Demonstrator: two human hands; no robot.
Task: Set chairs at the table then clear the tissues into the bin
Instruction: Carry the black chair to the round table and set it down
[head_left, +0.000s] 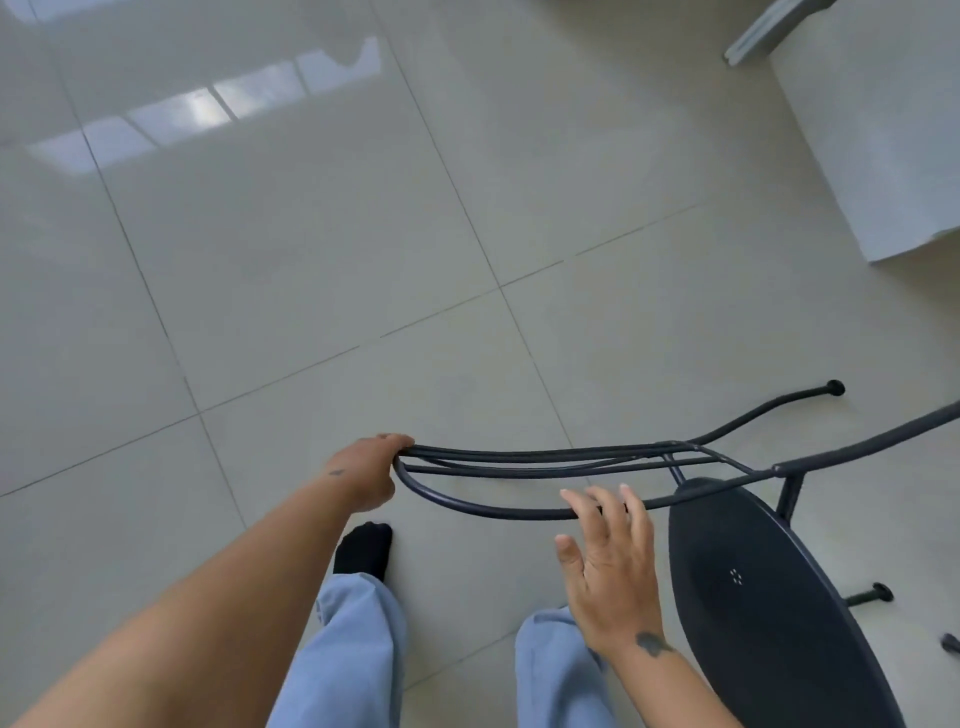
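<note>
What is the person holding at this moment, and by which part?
The left hand grips the black metal chair at the curved top end of its backrest. The right hand is open, fingers at the lower backrest bar, not gripping.

A single head-worn wide-angle view looks steeply down and forward, close above the hands: left hand (370, 474) and right hand (608, 558) fill the lower frame, tiled floor (311, 249) stretching beyond them.
</note>
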